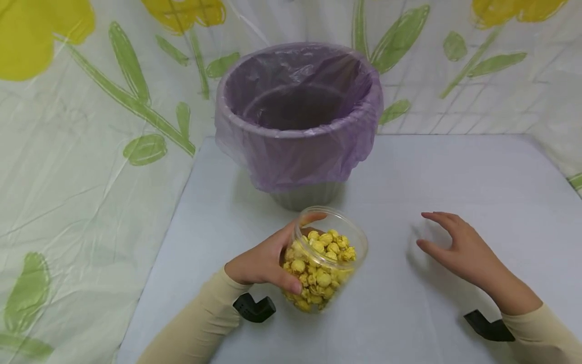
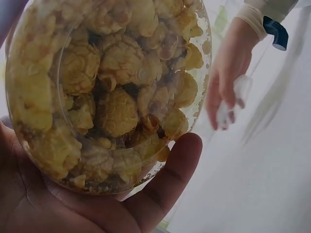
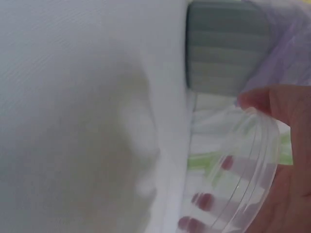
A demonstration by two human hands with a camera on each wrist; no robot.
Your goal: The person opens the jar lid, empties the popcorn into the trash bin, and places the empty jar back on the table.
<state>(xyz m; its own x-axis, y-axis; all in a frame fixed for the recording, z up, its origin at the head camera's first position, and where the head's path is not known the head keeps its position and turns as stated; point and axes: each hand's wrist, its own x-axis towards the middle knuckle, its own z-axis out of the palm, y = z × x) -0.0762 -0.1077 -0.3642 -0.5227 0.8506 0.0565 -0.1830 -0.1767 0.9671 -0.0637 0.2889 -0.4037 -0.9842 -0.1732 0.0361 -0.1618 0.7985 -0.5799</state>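
My left hand (image 1: pixel 268 258) grips a clear plastic tub (image 1: pixel 359 242) around its side, thumb at the front and fingers behind. Yellow popcorn (image 1: pixel 323 278) fills much of the tub, which has an uncovered mouth and leans to the right. The left wrist view shows the tub's base (image 2: pixel 116 111) close up, with popcorn pressed against it. Off to the right, my right hand (image 1: pixel 473 253) is raised above the table. A clear round lid (image 3: pixel 243 184) is pinched in it, thumb at the rim and fingertips showing through; the lid is hard to make out in the head view.
Behind the tub stands a grey bin (image 1: pixel 302 194) lined with a purple plastic bag (image 1: pixel 300 156) folded over its rim. White table surface (image 1: pixel 445 177) spreads around it. A flower-printed sheet (image 1: pixel 91 192) hangs at the back and left.
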